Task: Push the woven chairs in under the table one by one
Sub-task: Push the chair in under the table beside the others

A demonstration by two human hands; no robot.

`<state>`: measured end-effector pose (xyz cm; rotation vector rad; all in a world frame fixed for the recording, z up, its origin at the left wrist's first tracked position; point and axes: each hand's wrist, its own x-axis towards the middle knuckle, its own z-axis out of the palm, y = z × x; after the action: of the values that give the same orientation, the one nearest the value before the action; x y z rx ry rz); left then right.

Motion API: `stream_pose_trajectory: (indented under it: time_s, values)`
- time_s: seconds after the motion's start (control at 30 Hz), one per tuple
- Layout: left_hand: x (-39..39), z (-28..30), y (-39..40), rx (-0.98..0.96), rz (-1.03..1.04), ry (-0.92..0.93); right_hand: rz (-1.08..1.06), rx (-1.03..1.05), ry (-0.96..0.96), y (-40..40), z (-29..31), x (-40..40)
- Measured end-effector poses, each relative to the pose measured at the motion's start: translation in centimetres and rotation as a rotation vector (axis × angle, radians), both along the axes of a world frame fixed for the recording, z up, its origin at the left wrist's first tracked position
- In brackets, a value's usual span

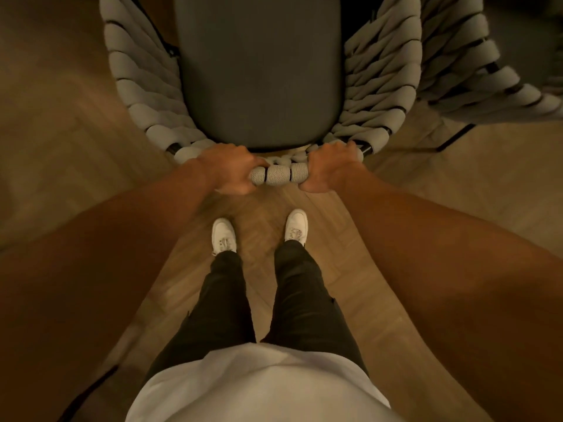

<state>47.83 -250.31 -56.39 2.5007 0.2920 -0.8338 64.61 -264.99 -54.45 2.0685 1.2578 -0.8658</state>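
Note:
A woven chair (143, 117) with thick pale rope wrapped round a dark frame and a dark grey seat cushion (259, 71) stands straight in front of me, seen from above. My left hand (228, 169) grips the top of its backrest on the left. My right hand (330, 167) grips the same rail on the right, with a short stretch of rope showing between the two hands. The table is not visible in this view.
A second woven chair (475, 68) stands close on the right, almost touching the first. The floor is wooden parquet (61, 147). My feet in white shoes (224, 236) stand just behind the chair.

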Motion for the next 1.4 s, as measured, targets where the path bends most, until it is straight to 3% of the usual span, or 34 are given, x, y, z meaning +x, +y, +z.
stream_pose_trajectory:
  time_s: [0.33,0.87,1.4]
  values:
    - [-6.4,-0.1,3.8,0.018,-0.154,0.062,-0.135,0.026,0.012,1.2,-0.4,-8.4]
    - [2.4,0.1,10.8,0.085,-0.138,0.059,-0.118,0.075,0.086,7.9,0.0,0.2]
    - [2.5,0.4,10.8,0.179,-0.121,0.126,-0.070,0.100,0.101,8.0,-0.8,0.5]
